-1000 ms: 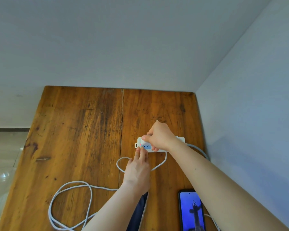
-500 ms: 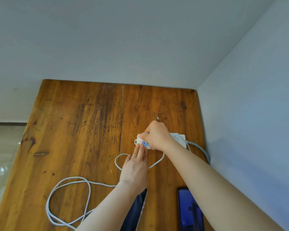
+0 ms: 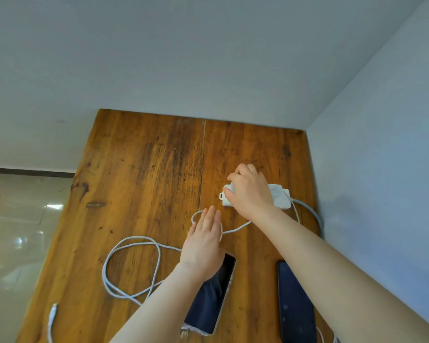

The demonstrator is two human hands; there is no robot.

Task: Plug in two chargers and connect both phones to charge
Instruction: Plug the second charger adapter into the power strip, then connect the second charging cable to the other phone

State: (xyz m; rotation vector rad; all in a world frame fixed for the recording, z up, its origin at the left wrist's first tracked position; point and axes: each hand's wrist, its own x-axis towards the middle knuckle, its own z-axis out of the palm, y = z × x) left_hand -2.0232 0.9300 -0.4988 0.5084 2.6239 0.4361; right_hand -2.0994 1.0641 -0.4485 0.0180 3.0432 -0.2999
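A white power strip [image 3: 281,199] lies at the right of the wooden table [image 3: 144,184]. My right hand [image 3: 250,191] covers its left half, fingers curled over something white that is mostly hidden. My left hand [image 3: 203,241] hovers flat, fingers together, over a loop of white charging cable [image 3: 131,243], just short of the strip. A phone in a clear case [image 3: 213,295] lies under my left wrist, screen dark. A second dark phone [image 3: 295,305] lies under my right forearm. A loose cable end [image 3: 52,315] rests at the near left.
Grey walls close in behind the table and along its right side. The strip's thick lead [image 3: 312,214] curves off toward the right wall. A shiny tiled floor [image 3: 18,231] lies past the table's left edge.
My left hand has pulled back from the power strip toward me. My right hand has stayed on the strip. The right phone's screen has gone dark. The camera has tilted, showing more of the near table.
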